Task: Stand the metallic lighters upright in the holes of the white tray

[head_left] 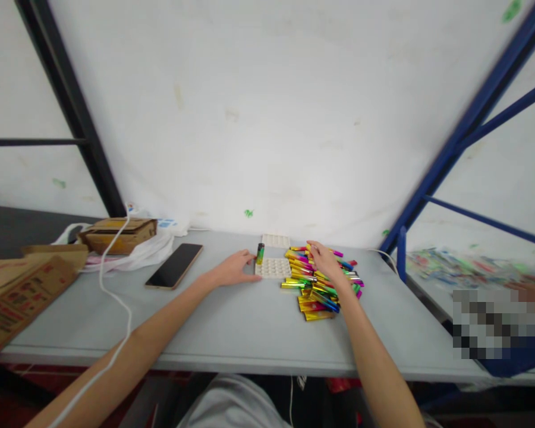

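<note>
A pale tray with rows of small holes (pixel 273 268) lies on the grey table. One green-and-yellow lighter with a dark top (pixel 260 254) stands upright at its far left corner. My left hand (pixel 235 267) rests at the tray's left side, thumb and fingers apart, fingertips close to that lighter and the thumb along the near edge. To the right is a loose pile of shiny, many-coloured lighters (pixel 314 297). Over its far part is my right hand (pixel 324 261), fingers bent together; whatever is between them is too small to make out.
A second pale tray (pixel 275 240) lies behind the first, near the wall. Left are a black phone (pixel 175 266), a white plastic bag (pixel 138 252) and cardboard boxes (pixel 120 235). A white cable (pixel 109 291) hangs across the left side. Blue frame bars (pixel 446 154) stand right, a blurred person beyond.
</note>
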### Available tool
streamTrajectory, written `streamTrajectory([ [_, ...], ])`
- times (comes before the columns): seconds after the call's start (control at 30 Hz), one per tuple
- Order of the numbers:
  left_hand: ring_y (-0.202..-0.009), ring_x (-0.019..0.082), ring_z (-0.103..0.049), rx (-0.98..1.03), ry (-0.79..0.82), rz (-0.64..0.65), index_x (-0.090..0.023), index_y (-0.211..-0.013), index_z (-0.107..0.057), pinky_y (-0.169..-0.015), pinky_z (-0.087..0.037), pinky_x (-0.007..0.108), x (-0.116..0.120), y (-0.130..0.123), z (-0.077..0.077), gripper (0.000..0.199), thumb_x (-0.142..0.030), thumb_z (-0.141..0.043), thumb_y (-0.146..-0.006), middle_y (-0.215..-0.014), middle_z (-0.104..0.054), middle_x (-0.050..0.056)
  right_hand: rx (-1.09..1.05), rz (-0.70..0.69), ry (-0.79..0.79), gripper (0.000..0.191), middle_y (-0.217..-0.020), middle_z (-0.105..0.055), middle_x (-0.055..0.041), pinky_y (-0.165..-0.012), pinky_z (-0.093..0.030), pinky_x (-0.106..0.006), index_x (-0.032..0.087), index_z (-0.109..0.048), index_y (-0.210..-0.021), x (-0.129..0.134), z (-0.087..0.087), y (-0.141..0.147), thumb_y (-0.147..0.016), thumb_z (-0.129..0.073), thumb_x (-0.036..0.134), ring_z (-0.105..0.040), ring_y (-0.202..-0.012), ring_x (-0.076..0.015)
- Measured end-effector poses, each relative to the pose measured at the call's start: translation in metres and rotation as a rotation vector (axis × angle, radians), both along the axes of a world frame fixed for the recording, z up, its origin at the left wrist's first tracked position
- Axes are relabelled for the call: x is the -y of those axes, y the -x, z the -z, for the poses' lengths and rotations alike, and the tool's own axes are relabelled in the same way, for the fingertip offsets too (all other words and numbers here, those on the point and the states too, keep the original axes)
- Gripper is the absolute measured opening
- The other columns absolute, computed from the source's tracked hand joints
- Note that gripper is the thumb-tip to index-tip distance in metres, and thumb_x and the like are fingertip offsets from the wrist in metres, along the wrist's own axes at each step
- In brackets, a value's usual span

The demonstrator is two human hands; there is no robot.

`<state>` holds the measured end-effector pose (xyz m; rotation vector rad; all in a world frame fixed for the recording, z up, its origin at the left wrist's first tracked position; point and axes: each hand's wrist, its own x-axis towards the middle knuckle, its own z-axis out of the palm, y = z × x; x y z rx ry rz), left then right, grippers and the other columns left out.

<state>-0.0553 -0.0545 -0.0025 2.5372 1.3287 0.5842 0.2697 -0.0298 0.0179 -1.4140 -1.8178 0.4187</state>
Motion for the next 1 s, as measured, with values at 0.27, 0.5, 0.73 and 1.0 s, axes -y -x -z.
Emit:
streamTrajectory([
  [0.27, -0.091, 0.028, -0.062, 0.004, -0.012, -0.002, -0.019, -0.101, -0.067, -0.084, -0.051, 0.037, -0.001, 0.0, 0.001, 0.055, -0.069, -0.068, -0.078, -0.099, -0.065, 0.01, -0.223, 0.008, -0.023, 0.043, -0.061, -0.059, 0.0027, -0.057, -0.04, -0.027, 0.018, -0.068, -0.086, 0.005, -0.001, 0.02, -0.077, -0.072, 0.06, -0.051, -0.057, -0.0159],
  [0.5, -0.09, 0.027, -0.062, 0.014, -0.007, -0.001, -0.018, -0.103, -0.068, -0.083, -0.051, 0.036, 0.0, 0.001, 0.001, 0.059, -0.072, -0.066, -0.079, -0.099, -0.065, 0.01, -0.444, -0.221, 0.099, 0.06, -0.061, -0.054, 0.0004, -0.056, -0.044, -0.027, 0.022, -0.051, -0.067, 0.016, -0.001, 0.042, -0.088, -0.049, 0.078, -0.053, -0.059, -0.0159],
  [0.73, -0.09, 0.028, -0.063, 0.017, 0.002, -0.008, -0.016, -0.108, -0.069, -0.084, -0.051, 0.037, -0.001, 0.001, 0.001, 0.065, -0.073, -0.066, -0.077, -0.099, -0.064, 0.01, -0.44, -0.305, 0.282, 0.058, -0.057, -0.041, 0.0056, -0.042, -0.032, -0.024, 0.026, -0.046, -0.076, 0.026, 0.002, 0.065, -0.089, -0.042, 0.082, -0.035, -0.046, -0.0126],
  [1.0, -0.092, 0.028, -0.063, 0.02, -0.004, 0.002, -0.017, -0.11, -0.068, -0.085, -0.051, 0.037, 0.0, 0.001, 0.001, 0.062, -0.071, -0.066, -0.079, -0.099, -0.065, 0.01, -0.281, -0.024, -0.011, 0.044, -0.054, -0.032, 0.0045, -0.054, -0.026, -0.027, 0.025, -0.034, -0.056, 0.022, 0.009, 0.075, -0.086, -0.05, 0.054, -0.034, -0.055, -0.0136],
])
